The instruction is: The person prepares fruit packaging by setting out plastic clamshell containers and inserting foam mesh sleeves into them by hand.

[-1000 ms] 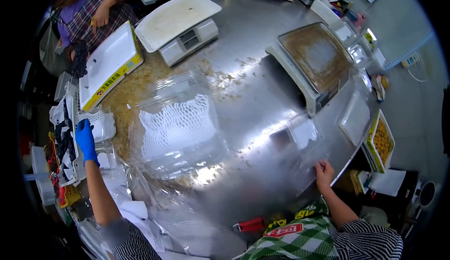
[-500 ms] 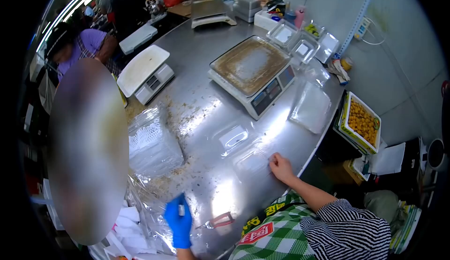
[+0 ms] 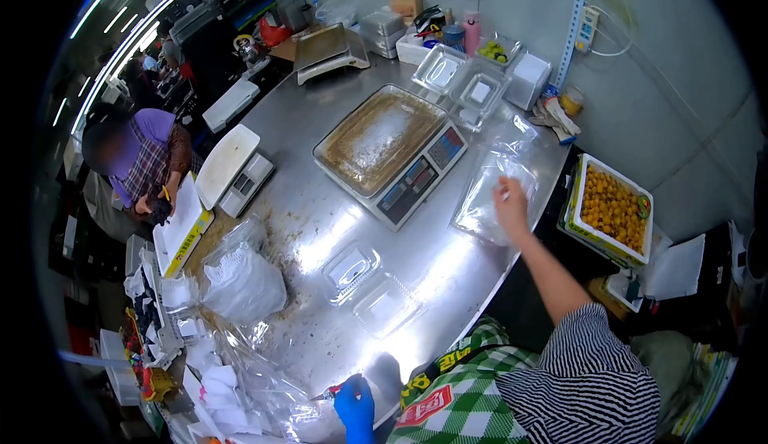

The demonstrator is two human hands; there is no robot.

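My left hand (image 3: 354, 404), in a blue glove, is closed at the table's near edge around what look like small red-handled scissors (image 3: 330, 393); the glove covers most of them. My bare right hand (image 3: 510, 202) is over a stack of clear plastic sheets or bags (image 3: 480, 208) at the table's right side. Its fingers are curled, and whether they pinch a sheet cannot be made out. Between my hands an open clear clamshell box (image 3: 390, 306) lies on the metal table, lid and base spread flat.
A scale (image 3: 384, 144) stands mid-table, a white scale (image 3: 228, 168) to its left. Clear boxes (image 3: 480, 92) line the back. A crate of yellow fruit (image 3: 612, 212) is at right. A bagged white bundle (image 3: 244, 280) lies left. A co-worker (image 3: 156, 152) handles dark fruit at far left.
My right hand has left the clamshell and moved up and right to the plastic stack. My left hand has closed on the red-handled tool that lay beside it. The view has shifted.
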